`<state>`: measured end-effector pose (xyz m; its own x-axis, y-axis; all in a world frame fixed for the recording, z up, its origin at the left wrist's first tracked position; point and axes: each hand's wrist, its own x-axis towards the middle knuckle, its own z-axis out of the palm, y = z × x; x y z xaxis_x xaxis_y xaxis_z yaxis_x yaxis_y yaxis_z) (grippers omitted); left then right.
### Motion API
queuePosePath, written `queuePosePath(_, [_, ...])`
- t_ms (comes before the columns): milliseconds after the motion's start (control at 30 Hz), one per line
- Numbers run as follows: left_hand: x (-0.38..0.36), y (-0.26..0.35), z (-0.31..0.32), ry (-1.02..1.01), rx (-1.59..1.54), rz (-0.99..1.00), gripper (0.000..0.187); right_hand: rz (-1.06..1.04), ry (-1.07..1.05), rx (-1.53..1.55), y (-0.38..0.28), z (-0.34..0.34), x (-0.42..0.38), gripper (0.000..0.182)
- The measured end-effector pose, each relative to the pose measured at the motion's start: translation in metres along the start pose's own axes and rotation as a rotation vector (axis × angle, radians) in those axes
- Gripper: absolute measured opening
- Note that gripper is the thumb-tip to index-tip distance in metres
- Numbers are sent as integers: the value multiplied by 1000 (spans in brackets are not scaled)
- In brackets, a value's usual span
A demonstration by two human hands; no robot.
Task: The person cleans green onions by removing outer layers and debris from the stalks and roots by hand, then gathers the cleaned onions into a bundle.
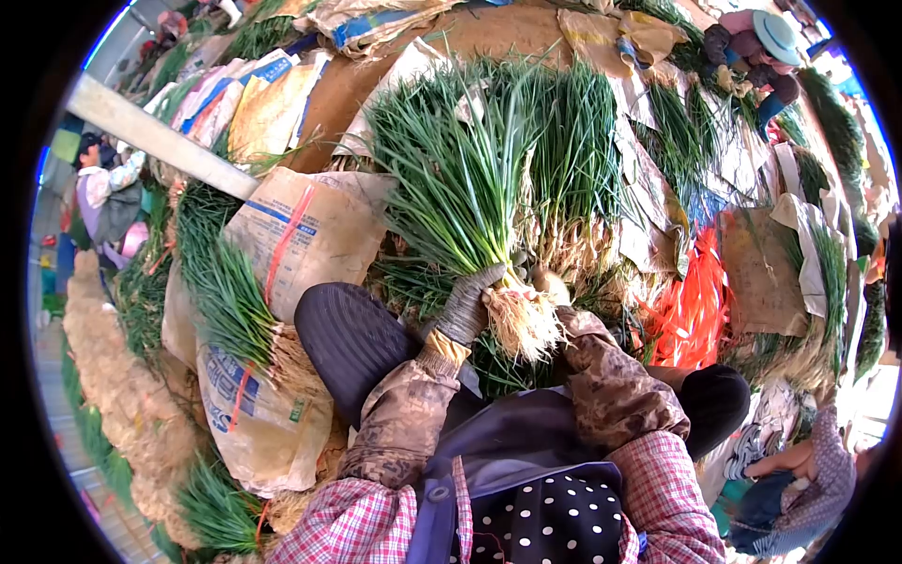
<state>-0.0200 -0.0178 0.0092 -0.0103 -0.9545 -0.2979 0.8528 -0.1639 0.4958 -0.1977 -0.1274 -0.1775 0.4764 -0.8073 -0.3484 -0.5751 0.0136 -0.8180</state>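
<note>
on sacks (301, 235), left hand (467, 305) grips chives (460, 179) (roots down)

The left hand (467, 305) wears a grey knitted cloth glove, matt and rough, with a mustard ribbed cuff. It grips a bundle of thin green chives (460, 179), slightly glossy along the blades, ending in pale, fibrous, straw-like roots (521, 324). The right hand (548, 282) is mostly hidden behind the roots; its material cannot be told. Both forearms sit in soiled, mottled brown cloth oversleeves (399, 414), dull and coarse, over pink checked woven shirt fabric (352, 522). A dark apron with white dots (554, 522) looks soft and matt. The tan woven plastic sack (305, 230) has a faint sheen, and the orange plastic ties (695, 310) shine brightly.
</note>
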Motion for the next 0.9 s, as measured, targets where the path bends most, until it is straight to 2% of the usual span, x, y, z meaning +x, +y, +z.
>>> queuePosePath(33, [8, -11, -21, 26, -61, -87, 40, 39, 234, -511, -35, -13, -1, 34])
queuePosePath(67, [11, -16, -29, 58, -58, -123, 37, 268, 263, -603, -79, -30, 5, 43])
queuePosePath(100, [14, -18, -34, 89, -52, -158, 35, 401, 320, -723, -121, -44, 5, 42])
queuePosePath(133, [18, -21, -41, 118, -45, -194, 32, 474, 195, -727, -121, -55, 17, 42])
queuePosePath(167, [26, -34, -59, 122, -140, -261, 31, 384, 222, -748, -113, -63, 24, 37])
queuePosePath(233, [27, -38, -65, 157, -34, -202, 33, 278, 286, -717, -109, -68, 31, 24])
queuePosePath(300, [29, -39, -67, 153, -7, -184, 35, 160, 236, -648, -119, -72, 19, 22])
queuePosePath(367, [32, -38, -76, 159, 51, -262, 36, 72, 205, -530, -123, -64, -6, 21])
queuePosePath(400, [31, -37, -74, 150, 37, -264, 37, -136, 241, -530, -129, -59, -31, 16])
queuePosePath(467, [29, -31, -66, 134, 19, -260, 39, -88, -33, -417, -138, -57, -66, 15])
queuePosePath(533, [27, -28, -56, 124, -67, -259, 40, -308, -163, -288, -133, -58, -87, 17])
queuePosePath(567, [32, -36, -63, 129, -75, -214, 38, -113, -282, -261, -143, -64, -87, 22])
queuePosePath(600, [29, -32, -57, 109, -75, -220, 37, -16, -308, -181, -138, -65, -79, 23])
queuePosePath(667, [23, -21, -41, 66, -68, -233, 34, 268, -285, 524, -134, -65, -55, 25])
queuePosePath(700, [18, -18, -33, 113, -71, -236, 30, 406, -263, 879, -144, -66, -47, 26])
queuePosePath(733, [17, -19, -33, 128, -37, -229, 30, 472, -248, 986, -155, -66, -42, 25])
queuePosePath(800, [16, -18, -37, 159, 31, -214, 28, 396, -166, 1021, -156, -56, -32, 24])
queuePosePath(833, [16, -18, -40, 147, 49, -233, 34, 366, -156, 1055, -154, -51, -28, 23])
queuePosePath(900, [14, -10, -31, 54, 34, -192, 38, 344, -260, 1190, -155, -43, -25, 22])
